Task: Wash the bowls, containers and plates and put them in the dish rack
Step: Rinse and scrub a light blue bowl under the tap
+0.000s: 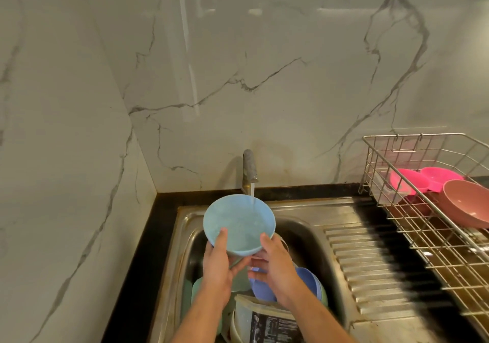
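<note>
Blue bowl (239,223) under running tap (250,169), both hands gripping its near rim, left hand (218,263), right hand (275,266)

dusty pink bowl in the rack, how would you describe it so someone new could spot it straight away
Look right of the sink to the wire dish rack. The dusty pink bowl leans on its side at the rack's right edge, its opening facing the sink. Its pink is paler and more muted than the two bright pink dishes behind it.

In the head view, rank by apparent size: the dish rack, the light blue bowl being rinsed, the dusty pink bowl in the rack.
1. dish rack, largest.
2. light blue bowl
3. dusty pink bowl
The pink bowl is cropped and farther away, so the bowls' order is unsure.
</note>
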